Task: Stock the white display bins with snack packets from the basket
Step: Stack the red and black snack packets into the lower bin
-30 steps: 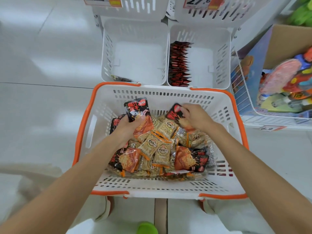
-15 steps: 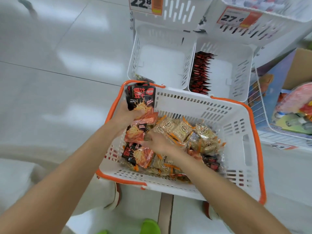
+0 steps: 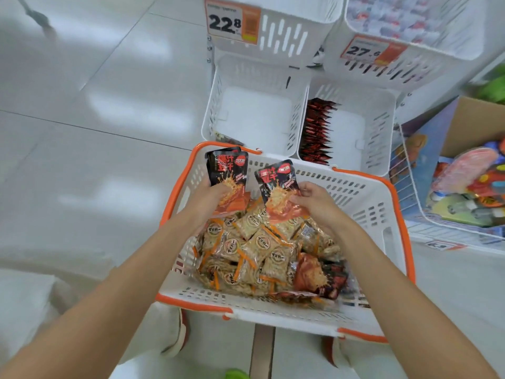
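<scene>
We hold black-and-orange packets in both hands over the basket.

Our left hand (image 3: 210, 198) grips a small stack of packets (image 3: 228, 170) at the ten o'clock corner of the basket (image 3: 382, 214), fingers curled round its lower edge. Our right hand (image 3: 317, 203) pinches a single matching packet (image 3: 277, 184) near twelve o'clock. Tan packets (image 3: 259, 247) are heaped on the basket floor. Beyond the rim at twelve o'clock, the left bin (image 3: 218, 105) has something dark at its seven o'clock corner. The right bin (image 3: 382, 127) has a row of dark packets (image 3: 317, 129) along its nine o'clock wall.
</scene>
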Tool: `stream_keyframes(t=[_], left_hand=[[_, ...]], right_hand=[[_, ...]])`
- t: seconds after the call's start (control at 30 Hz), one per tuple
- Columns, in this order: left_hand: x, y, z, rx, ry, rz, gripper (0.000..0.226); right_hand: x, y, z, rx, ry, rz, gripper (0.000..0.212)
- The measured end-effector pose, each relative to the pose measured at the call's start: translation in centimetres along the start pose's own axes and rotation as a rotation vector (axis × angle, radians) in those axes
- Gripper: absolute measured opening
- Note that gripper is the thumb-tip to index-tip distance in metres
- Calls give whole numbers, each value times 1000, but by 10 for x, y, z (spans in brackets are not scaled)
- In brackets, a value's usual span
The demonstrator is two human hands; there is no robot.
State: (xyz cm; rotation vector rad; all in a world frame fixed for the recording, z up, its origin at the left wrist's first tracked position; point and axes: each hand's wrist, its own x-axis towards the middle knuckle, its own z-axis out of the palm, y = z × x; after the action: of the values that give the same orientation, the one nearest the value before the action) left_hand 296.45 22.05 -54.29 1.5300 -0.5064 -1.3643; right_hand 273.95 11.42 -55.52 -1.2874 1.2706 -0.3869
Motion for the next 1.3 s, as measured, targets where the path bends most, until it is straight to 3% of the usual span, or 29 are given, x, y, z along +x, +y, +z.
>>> stream_keyframes(t=[0.1, 0.17, 0.23, 0.33, 0.4, 0.43, 0.5, 0.6, 0.67, 0.83, 0.9, 0.97, 1.07, 1.17, 1.3], left_hand=[[-2, -4, 18, -33, -86, -47, 53], [-3, -8, 31, 92, -180, -13, 55], [-5, -9, 42, 219, -167, 82, 38], [1, -7, 48, 345, -170, 188, 33], [7, 2, 53, 535, -255, 308, 41], [11, 7, 60, 634, -312, 355, 45], [21, 18, 76, 767, -408, 388, 49], [38, 38, 104, 857, -453, 400, 51], [56, 51, 125, 901, -471, 426, 56], [112, 84, 174, 785, -412, 509, 75], [143, 80, 178, 933, -279, 555, 84], [171, 68, 175, 1124, -140, 463, 93], [198, 50, 175, 1175, -165, 324, 113], [209, 39, 179, 1164, -205, 346, 132], [217, 26, 179, 1167, -167, 387, 132]], right_hand=[[-17, -12, 22, 241, -63, 13, 11], [-26, -15, 38, 58, 7, -36, 4], [-31, -19, 44, -234, 52, -132, 10], [-33, -34, 22, -337, 78, -253, 52], [-31, -50, -1, -406, 22, -391, 90], [-29, -58, -12, -453, -35, -426, 98], [-24, -73, -36, -533, -134, -395, 87], [-14, -90, -71, -616, -243, -354, 39], [-3, -95, -93, -598, -230, -349, 36], [30, -100, -162, -481, 92, -431, 35], [51, -87, -189, -507, 290, -458, 36], [77, -66, -206, -591, 376, -427, 37], [119, -32, -213, -644, 233, -349, 50], [157, -2, -209, -887, 69, -303, 45], [172, 3, -210, -701, -292, 49, 49]])
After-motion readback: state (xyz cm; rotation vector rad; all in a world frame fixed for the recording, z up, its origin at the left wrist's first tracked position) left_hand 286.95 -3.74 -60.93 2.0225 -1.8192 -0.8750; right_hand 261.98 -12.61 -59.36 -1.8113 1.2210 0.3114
